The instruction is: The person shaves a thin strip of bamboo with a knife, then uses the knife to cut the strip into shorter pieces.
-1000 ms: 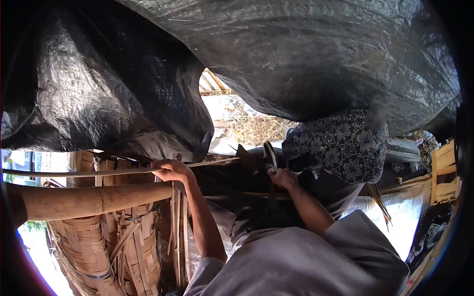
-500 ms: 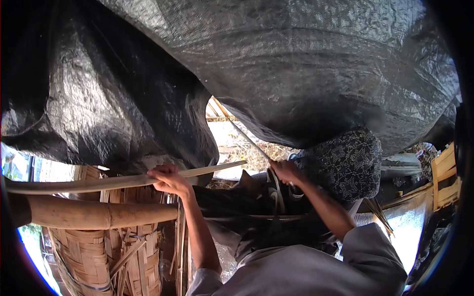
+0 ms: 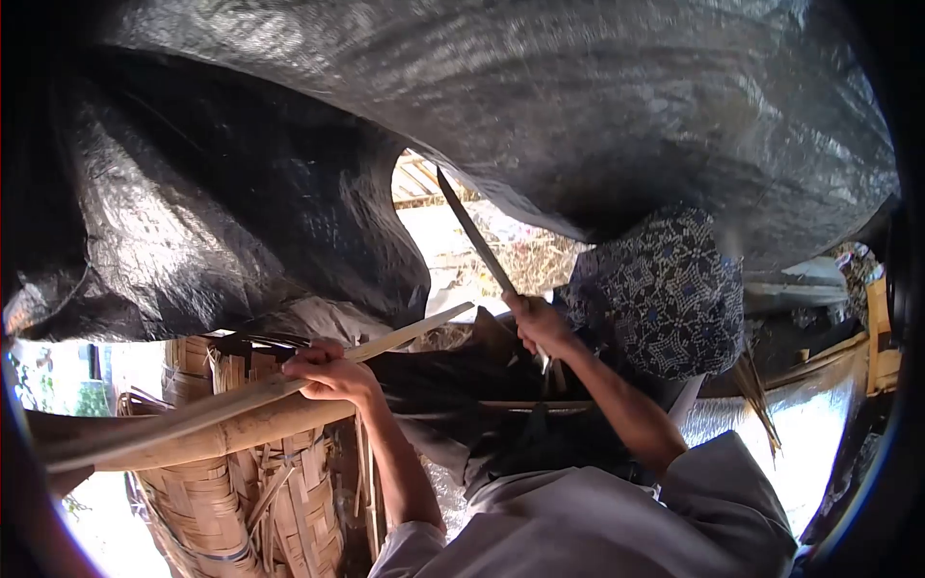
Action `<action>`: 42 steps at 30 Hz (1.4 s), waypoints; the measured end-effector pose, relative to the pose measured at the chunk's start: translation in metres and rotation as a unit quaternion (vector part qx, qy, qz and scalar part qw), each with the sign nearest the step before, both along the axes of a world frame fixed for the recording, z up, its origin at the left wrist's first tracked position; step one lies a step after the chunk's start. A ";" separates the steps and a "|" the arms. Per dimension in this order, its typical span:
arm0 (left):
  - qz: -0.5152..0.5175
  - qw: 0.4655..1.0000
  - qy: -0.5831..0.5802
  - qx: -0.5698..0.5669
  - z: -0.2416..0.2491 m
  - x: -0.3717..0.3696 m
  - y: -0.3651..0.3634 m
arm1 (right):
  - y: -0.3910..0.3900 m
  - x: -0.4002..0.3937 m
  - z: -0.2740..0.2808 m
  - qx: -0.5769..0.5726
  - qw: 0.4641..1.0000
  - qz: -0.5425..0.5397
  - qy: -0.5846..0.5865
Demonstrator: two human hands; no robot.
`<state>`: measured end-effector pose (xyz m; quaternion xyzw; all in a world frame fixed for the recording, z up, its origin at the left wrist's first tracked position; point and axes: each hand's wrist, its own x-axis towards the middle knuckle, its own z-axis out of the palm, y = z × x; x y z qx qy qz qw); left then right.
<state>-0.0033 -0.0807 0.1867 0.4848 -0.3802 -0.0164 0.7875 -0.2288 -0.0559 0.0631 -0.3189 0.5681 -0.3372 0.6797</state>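
My left hand [image 3: 330, 373] is closed around a long split bamboo strip [image 3: 207, 412]. One end of the strip runs down to the left, while its pale end slants up to the right toward the middle of the view. In my right hand [image 3: 540, 326] is the handle of a machete [image 3: 477, 236], its long dark blade pointing up and to the left. The blade and the strip are apart. Beneath the strip lies a thick bamboo pole [image 3: 252, 433].
Tall woven bamboo baskets [image 3: 207, 515] stand at the lower left below the pole. Black plastic sheeting [image 3: 597, 116] hangs low overhead. A dark patterned cloth [image 3: 665, 294] is beside my right forearm. Wooden slats [image 3: 879, 332] show at the far right.
The strip's left end has dropped, so the strip tilts more. My right hand has moved slightly left, and the machete blade now stands steeper with its broad side showing.
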 end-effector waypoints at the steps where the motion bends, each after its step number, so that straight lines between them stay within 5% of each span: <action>1: 0.012 1.000 -0.019 0.002 -0.011 0.002 0.003 | 0.012 0.001 -0.001 -0.021 0.999 0.032 0.027; 4: 0.019 0.999 -0.044 0.018 -0.033 0.007 0.012 | 0.032 0.009 -0.056 0.046 0.975 0.158 0.153; 5: 0.014 0.998 -0.062 0.023 -0.035 0.001 0.015 | 0.033 0.009 -0.073 -0.039 0.908 0.272 0.316; 8: 0.003 0.995 -0.089 0.035 -0.045 0.000 0.017 | 0.053 0.017 -0.136 -0.133 0.862 0.242 0.425; 9: 0.020 0.996 -0.073 0.036 -0.045 -0.002 0.018 | 0.047 0.014 -0.112 -0.017 0.893 0.279 0.352; 10: 0.038 0.997 -0.058 0.037 -0.045 -0.004 0.020 | 0.048 0.016 -0.113 -0.017 0.892 0.282 0.353; 14: 0.032 0.996 -0.006 0.086 -0.073 0.009 0.024 | 0.056 0.023 -0.121 -0.051 0.889 0.278 0.361; 15: 0.173 0.956 -0.201 0.128 -0.072 0.009 0.021 | 0.057 0.025 -0.126 -0.066 0.890 0.269 0.362; 18: 0.123 0.985 -0.047 0.108 -0.065 0.001 0.021 | 0.062 0.026 -0.142 -0.093 0.892 0.249 0.366; 21: 0.127 0.985 0.003 0.115 -0.064 0.005 0.021 | 0.051 0.024 -0.102 -0.117 0.913 0.227 0.318; 25: 0.253 0.949 -0.103 0.156 -0.084 0.032 0.018 | 0.051 0.033 -0.120 -0.186 0.924 0.197 0.268; 28: 0.116 0.988 0.048 0.090 -0.076 0.033 0.019 | 0.069 0.022 -0.147 -0.100 0.911 0.200 0.347; 30: 0.062 0.997 0.049 0.011 -0.086 0.044 0.010 | 0.069 0.011 -0.153 0.045 0.857 0.327 0.396; 34: 0.110 0.993 0.011 0.031 -0.083 0.049 0.009 | 0.061 0.011 -0.140 0.055 0.862 0.306 0.400; 42: 0.102 0.993 -0.038 0.039 -0.087 0.061 0.011 | 0.047 0.029 -0.148 -0.125 0.900 0.241 0.340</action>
